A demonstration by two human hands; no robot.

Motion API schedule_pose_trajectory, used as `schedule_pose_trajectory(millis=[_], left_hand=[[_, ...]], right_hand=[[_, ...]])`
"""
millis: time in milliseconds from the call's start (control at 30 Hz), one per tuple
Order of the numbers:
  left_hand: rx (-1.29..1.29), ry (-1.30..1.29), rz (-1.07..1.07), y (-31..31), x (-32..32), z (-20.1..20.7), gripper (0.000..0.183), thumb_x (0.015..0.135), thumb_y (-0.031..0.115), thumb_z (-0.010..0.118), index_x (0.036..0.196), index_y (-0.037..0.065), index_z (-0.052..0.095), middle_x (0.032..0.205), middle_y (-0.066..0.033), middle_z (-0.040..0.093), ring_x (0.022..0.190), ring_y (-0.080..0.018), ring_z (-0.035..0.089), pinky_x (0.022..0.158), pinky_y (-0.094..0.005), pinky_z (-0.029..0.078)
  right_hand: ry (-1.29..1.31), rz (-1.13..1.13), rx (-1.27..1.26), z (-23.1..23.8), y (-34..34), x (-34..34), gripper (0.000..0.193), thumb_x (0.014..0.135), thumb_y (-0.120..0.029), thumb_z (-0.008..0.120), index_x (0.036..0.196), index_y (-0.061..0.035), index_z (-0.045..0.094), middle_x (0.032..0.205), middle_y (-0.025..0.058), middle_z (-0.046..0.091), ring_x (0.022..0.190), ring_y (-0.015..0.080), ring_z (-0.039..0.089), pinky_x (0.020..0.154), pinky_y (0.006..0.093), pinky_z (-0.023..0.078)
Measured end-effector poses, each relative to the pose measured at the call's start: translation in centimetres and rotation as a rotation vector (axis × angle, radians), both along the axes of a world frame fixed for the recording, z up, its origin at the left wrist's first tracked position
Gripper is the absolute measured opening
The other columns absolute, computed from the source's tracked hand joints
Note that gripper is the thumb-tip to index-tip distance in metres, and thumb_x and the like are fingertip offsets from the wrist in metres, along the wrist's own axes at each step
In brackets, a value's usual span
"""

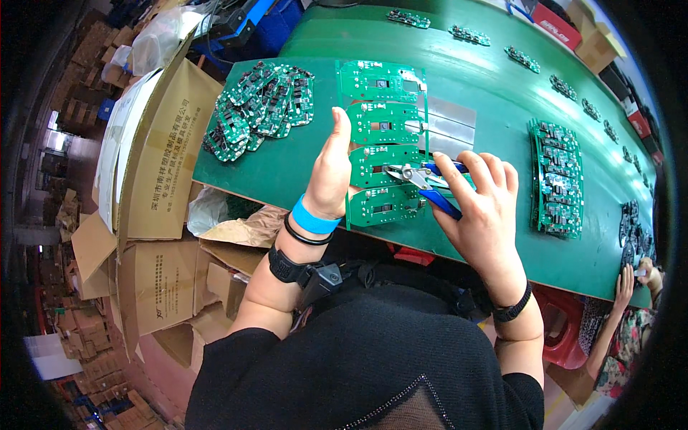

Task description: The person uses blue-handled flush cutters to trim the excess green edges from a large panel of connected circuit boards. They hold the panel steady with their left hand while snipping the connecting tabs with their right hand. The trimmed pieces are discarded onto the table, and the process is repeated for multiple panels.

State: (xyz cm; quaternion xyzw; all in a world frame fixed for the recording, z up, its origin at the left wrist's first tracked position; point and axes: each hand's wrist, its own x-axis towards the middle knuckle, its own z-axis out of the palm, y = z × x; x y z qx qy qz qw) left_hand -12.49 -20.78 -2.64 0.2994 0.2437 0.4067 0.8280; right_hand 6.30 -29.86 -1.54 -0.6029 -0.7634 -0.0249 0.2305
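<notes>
1. While the left hand (330, 175) stands along the left edge of a green circuit panel (398, 136), thumb raised, the right hand (484, 197) works a pair of blue-handled pliers (413, 177) from the other side.
2. Right grip: fingers wrapped on the plier handles, metal nose over the third board down, close to its dark central part. Can't tell if the tips touch it.
3. Left grip: fingers mostly hidden — can't tell whether they clamp the panel or only steady it.
4. Panel location: directly in front of the person, at the near edge of the green table (502, 150). Four board sections in a column, all present. Grey sheet (459, 125) shows just beside it, upper right.
5. Done, my read: the heaped pile of loose single boards (269, 104) on the left, a good batch already.
6. Left to do, my read: the panel in hand, plus the stack of panels (555, 179) on the right, which looks multi-board and whole. Count not readable, layers overlap. Call it midway through the batch, judged on those two heaps only.
7. Surroundings: a spaced row of single boards (469, 34) along the far side; a co-worker's hand (625, 283) near dark parts (631, 229), far right; open cardboard box (175, 136) left of the table.
</notes>
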Motion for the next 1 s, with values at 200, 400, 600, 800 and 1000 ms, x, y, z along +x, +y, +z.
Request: schedule_pose_trajectory(millis=[200,400,600,800,1000], left_hand=[[-0.014,-0.003,-0.019,-0.2,0.0,0.2,0.063,0.101,0.054,0.021,0.137,0.005,0.041,0.125,-0.0144,0.057,0.108,-0.0264,0.063,0.087,-0.0414,0.057],[-0.012,0.005,-0.008,0.0,-0.1,0.0,0.063,0.101,0.053,0.021,0.137,0.005,0.041,0.125,-0.0144,0.057,0.108,-0.0264,0.063,0.087,-0.0417,0.057],[0.002,0.008,0.012,0.0,-0.2,0.1,0.063,0.101,0.054,0.021,0.137,0.006,0.042,0.125,-0.0145,0.057,0.108,-0.0266,0.063,0.087,-0.0423,0.057],[-0.056,-0.021,-0.018,0.1,-0.9,-0.2,0.068,0.099,0.058,0.02,0.137,0.005,0.041,0.125,-0.0153,0.058,0.106,-0.0287,0.063,0.086,-0.046,0.057],[-0.242,-0.311,-0.146,0.7,-3.1,-1.6,0.076,0.098,0.061,0.014,0.147,0.004,0.027,0.141,-0.0252,0.043,0.107,-0.0404,0.06,0.081,-0.0525,0.057]], right_hand=[[-0.044,-0.009,0.006,0.1,-0.2,-0.1,0.067,0.059,-0.016,0.079,0.123,-0.0149,0.059,0.107,0.0085,0.056,0.102,0.0279,0.052,0.09,0.0428,0.037],[-0.014,0.0,0.033,-0.4,-0.1,-0.1,0.065,0.059,-0.016,0.079,0.122,-0.0151,0.06,0.104,0.0074,0.056,0.098,0.0269,0.053,0.086,0.0416,0.038],[-0.004,0.018,0.038,-0.6,0.0,0.0,0.061,0.061,-0.017,0.079,0.119,-0.0151,0.062,0.1,0.0057,0.056,0.092,0.0244,0.054,0.083,0.0397,0.039],[0.125,-0.02,0.147,-0.7,0.3,0.3,0.053,0.06,-0.012,0.078,0.112,-0.0107,0.067,0.095,0.0073,0.058,0.086,0.0257,0.055,0.079,0.0382,0.04],[0.172,-0.178,0.129,-1.2,0.3,2.3,0.05,0.063,-0.017,0.079,0.111,-0.0101,0.066,0.093,0.0068,0.059,0.087,0.0255,0.055,0.078,0.0383,0.04]])
